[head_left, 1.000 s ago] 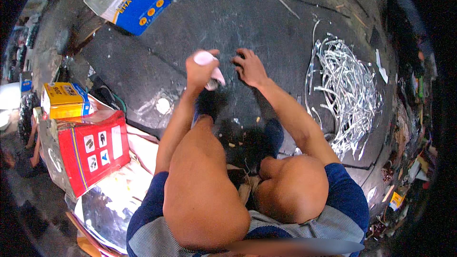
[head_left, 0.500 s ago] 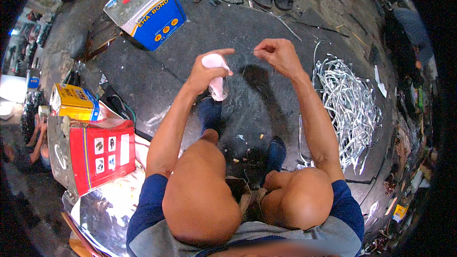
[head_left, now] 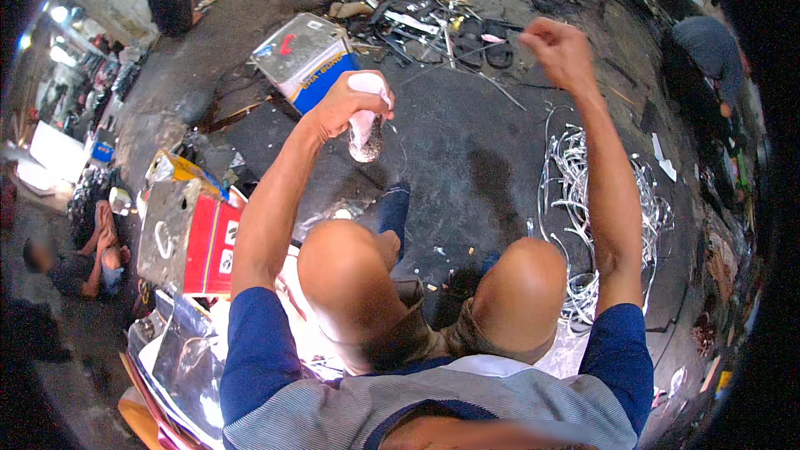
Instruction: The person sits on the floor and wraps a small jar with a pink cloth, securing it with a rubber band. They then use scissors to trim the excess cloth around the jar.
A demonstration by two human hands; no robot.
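Pink roll (head_left: 364, 127) near the tin (head_left: 307, 60): likely light, best held mid-length; left hand (head_left: 340, 105) grips it, right hand (head_left: 562, 52) curls (contents unclear).

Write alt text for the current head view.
A person's left hand holds a pale, elongated object above a dark floor; the right hand is raised and curled. A blue-and-white container sits beyond; silvery strips lie piled at right.

The dark floor (head_left: 442, 137) carries silvery strips (head_left: 567, 156), sandals (head_left: 498, 53) and tins (head_left: 307, 60).
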